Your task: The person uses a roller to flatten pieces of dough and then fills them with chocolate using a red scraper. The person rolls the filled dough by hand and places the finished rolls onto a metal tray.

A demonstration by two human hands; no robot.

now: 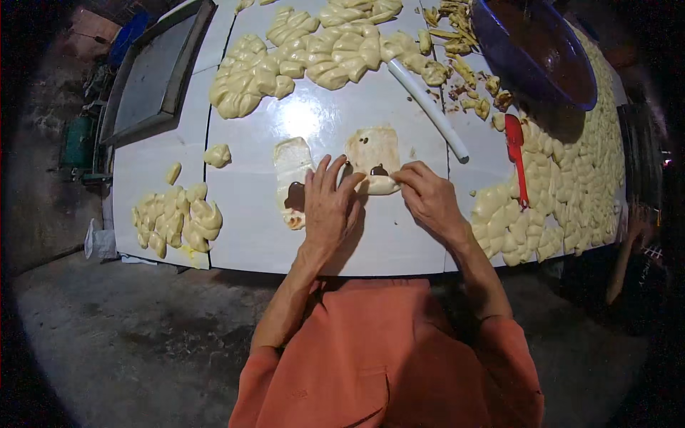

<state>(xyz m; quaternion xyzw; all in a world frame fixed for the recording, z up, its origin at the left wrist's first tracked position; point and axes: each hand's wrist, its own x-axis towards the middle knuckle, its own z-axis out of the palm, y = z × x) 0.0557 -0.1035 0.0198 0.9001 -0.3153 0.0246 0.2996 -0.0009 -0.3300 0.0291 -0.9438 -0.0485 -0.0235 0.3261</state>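
Your orange shirt sleeves lead up to the white tabletop (250, 235); your left hand (330, 207) lies flat, fingers spread, on the near edge of the flat pale dough sheet with dark filling (374, 160); your right hand (427, 194) pinches that sheet's right edge; roll evenly, I'd judge, keeping filling inside; beyond lie a white plastic rolling pipe (428, 107) and heaps of shaped pale dough pieces (321, 50).

place: a small food-making workshop, a pastry or dough kitchen
worktop: white tiled table (250, 235) under both hands
product: rows of shaped dough pieces (571, 185) right of the hands, more heaps (321, 50) beyond them
tools: big blue bowl (531, 53) of brown filling, red spatula (516, 153), metal tray (153, 71) far left
floor: bare concrete (121, 335)
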